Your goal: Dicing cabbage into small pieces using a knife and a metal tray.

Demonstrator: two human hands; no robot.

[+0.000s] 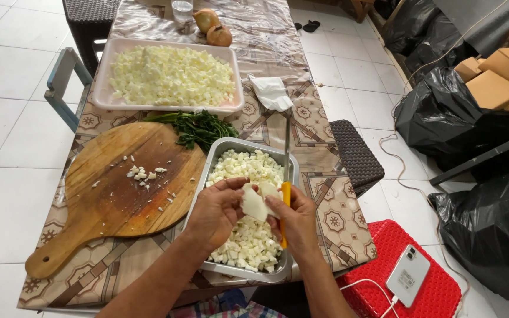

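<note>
My left hand point(216, 211) and my right hand point(294, 221) are together over a metal tray point(226, 145) full of small white diced pieces. Both hands pinch a pale white slice point(254, 203) between the fingers. A knife with a yellow handle point(284, 200) is also gripped in my right hand; its thin blade point(287, 147) points away from me over the tray's far rim.
A round wooden board point(119, 194) with a few white scraps lies left of the tray. Behind are leafy greens point(198, 126), a pink tray of diced pieces point(172, 76), two onions point(213, 28), a glass and a white cloth. A red stool with a phone stands at right, black bags beyond.
</note>
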